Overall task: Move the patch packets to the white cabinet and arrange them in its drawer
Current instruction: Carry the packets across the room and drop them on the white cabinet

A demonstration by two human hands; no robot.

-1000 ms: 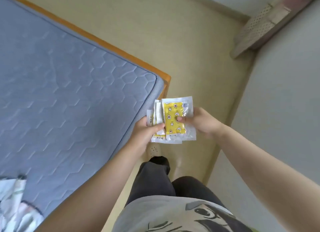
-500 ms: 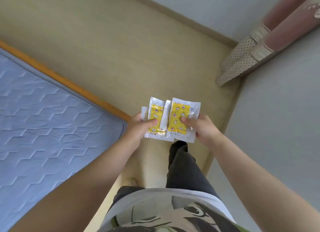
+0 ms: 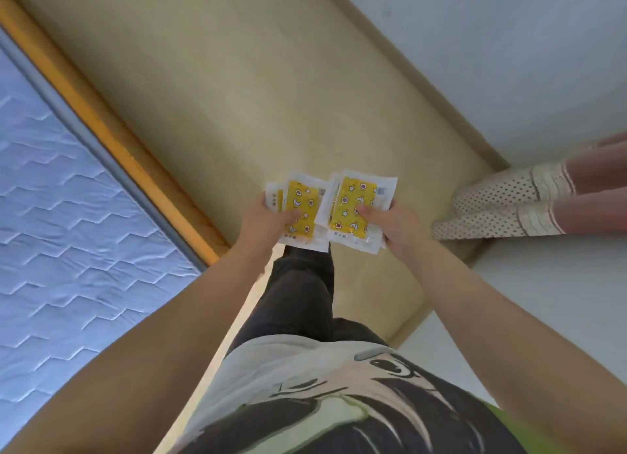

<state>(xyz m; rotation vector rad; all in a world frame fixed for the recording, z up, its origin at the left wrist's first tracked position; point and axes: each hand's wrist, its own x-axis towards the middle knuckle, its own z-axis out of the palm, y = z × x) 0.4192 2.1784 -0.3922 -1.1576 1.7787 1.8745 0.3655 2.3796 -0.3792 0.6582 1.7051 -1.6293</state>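
Yellow star-printed patch packets with white borders [image 3: 353,206]: two overlapping fans, held above the beige floor [image 3: 254,97]. Left hand [image 3: 264,221] pinches one fan, right hand [image 3: 392,228] the other. Orange wooden bed edge [image 3: 112,141] left, grey wall [image 3: 543,301] right, open floor between.

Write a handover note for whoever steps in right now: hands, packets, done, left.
Left hand grips the first bunch of patch packets, thumb on top.
Right hand grips the second bunch, whose edge overlaps the first.
Both are held above the floor, beside the bed.
Done: packets are in hand.
Left: the white cabinet is not in view. Carry the packets there and arrange them in its drawer.
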